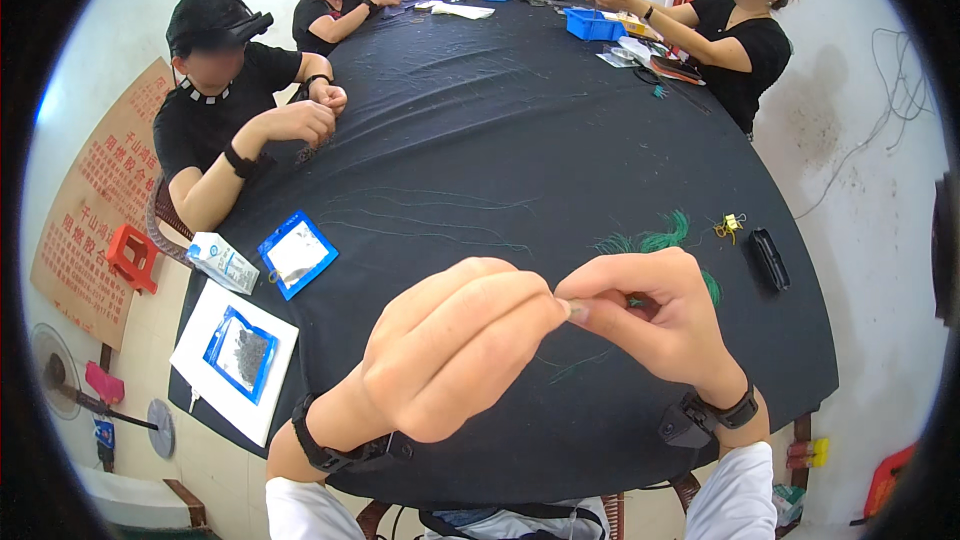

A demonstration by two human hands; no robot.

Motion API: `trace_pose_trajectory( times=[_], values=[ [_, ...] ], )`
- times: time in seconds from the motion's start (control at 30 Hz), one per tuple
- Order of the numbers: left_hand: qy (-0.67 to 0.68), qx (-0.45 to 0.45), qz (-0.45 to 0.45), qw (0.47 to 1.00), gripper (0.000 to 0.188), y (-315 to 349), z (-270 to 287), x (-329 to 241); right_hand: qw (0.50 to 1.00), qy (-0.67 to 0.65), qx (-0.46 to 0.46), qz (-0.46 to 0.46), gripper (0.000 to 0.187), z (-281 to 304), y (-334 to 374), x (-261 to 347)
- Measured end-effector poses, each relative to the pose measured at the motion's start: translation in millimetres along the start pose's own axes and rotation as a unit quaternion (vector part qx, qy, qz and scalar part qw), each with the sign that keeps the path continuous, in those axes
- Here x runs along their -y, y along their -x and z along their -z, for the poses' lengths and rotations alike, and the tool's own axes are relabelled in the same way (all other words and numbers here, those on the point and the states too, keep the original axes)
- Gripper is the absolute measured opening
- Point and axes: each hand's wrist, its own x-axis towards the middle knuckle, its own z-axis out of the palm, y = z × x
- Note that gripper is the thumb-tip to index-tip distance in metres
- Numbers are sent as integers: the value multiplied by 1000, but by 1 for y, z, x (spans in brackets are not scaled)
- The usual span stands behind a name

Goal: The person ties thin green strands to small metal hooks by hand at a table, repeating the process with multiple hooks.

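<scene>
My left hand [465,345] and my right hand [655,315] meet above the near part of the black-covered table [450,165]. Both are closed in a pinch, fingertips touching. Whatever lies between the tips is too small to make out. Behind my right hand, partly covered by it, a bunch of green thread [665,232] rests on the cloth. Below the fingertips runs a thin green strand [585,365]; I cannot tell whether it hangs from them. Farther left, long dark green threads [430,232] stretch across the cloth.
Right of the thread are yellow binder clips [730,227] and a black case [768,260]. At left stand a carton [223,262], a blue-edged pouch [297,253] and a white board [190,350] bearing another pouch [243,348]. Several people work around the table; blue bins [594,26] stand far off.
</scene>
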Motion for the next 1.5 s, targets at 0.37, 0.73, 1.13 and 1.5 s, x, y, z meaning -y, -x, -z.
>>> trace_pose_trajectory(
  times=[0.37,0.73,1.13,1.5],
  values=[
    [-31,-7,23,999,20,-1,-3,6,931,268,-90,231,16,-13,3,7],
    [-9,24,-44,999,20,-1,-6,5,875,346,-183,286,19,-1,-1,10],
    [44,3,22,999,23,0,-3,3,998,44,-33,42,9,3,-1,-1],
    [14,-3,25,1000,21,-2,-1,5,977,107,-72,172,14,-14,1,0]
  ],
)
